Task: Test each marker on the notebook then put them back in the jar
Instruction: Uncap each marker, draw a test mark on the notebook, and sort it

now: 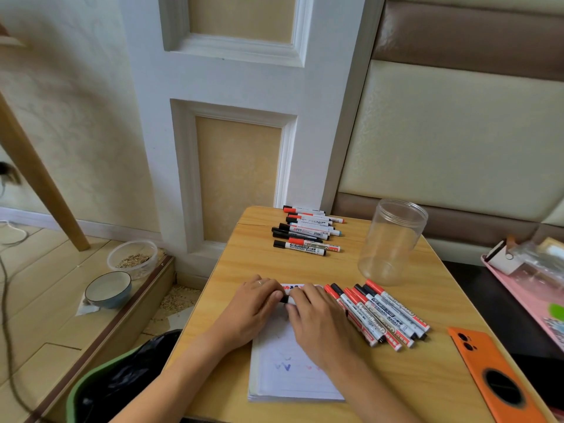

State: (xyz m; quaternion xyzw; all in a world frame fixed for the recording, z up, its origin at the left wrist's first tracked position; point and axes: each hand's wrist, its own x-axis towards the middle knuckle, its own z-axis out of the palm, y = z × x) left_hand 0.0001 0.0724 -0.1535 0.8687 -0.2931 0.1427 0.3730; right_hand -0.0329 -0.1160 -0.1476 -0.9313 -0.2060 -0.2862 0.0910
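Both hands, left and right, pinch 1 marker over the notebook. Cap likely coming off: pull straight, hold the barrel steady. Jar stands empty, beyond the right grip.

A home was shown; a padded headboard stood behind a small wooden table; panelled wall, wood floor and feed bowls were seen beside it.
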